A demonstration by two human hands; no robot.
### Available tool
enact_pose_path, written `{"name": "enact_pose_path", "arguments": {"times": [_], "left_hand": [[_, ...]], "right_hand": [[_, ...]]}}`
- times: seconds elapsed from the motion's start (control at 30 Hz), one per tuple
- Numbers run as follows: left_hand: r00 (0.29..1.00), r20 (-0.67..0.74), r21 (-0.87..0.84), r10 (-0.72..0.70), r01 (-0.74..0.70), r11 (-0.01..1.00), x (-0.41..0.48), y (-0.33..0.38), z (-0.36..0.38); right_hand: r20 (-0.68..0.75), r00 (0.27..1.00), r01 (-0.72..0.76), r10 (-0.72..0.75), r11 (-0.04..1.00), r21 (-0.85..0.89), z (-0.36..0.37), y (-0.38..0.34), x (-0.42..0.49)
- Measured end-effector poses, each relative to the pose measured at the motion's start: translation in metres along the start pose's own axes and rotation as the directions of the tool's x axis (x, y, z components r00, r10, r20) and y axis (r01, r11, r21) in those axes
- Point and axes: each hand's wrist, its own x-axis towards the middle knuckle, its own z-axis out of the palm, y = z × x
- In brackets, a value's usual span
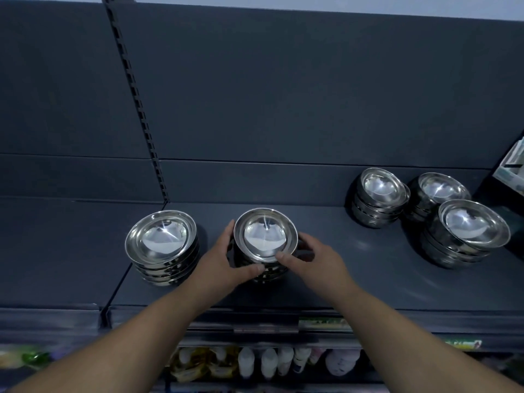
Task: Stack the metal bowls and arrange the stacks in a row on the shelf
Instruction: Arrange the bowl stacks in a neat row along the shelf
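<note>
5 stacks of metal bowls (pixel 161 245), 2 hands (pixel 224 256), 1 shelf (pixel 354 279).

Both hands, left hand (pixel 224 255) and right hand (pixel 310 258), clasp the middle bowl stack (pixel 265 241) on the shelf (pixel 354 279)

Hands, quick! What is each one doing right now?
Left hand: closed around the left side of the middle bowl stack.
Right hand: closed around the right side of the same stack.

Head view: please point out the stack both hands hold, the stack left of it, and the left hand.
held stack (pixel 265 236), head view, top bowl's inside
left stack (pixel 161 239), head view, top bowl's inside
left hand (pixel 219 258), head view, back of hand
</note>
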Motion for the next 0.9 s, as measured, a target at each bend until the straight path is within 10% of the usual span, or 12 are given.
{"name": "enact_pose_path", "arguments": {"times": [0.9], "left_hand": [[0.999,-0.013,0.012,0.036,-0.036,0.999,0.016,-0.018,-0.002]], "right_hand": [[-0.013,0.997,0.071,-0.070,0.997,0.023,-0.001,0.004,0.001]]}}
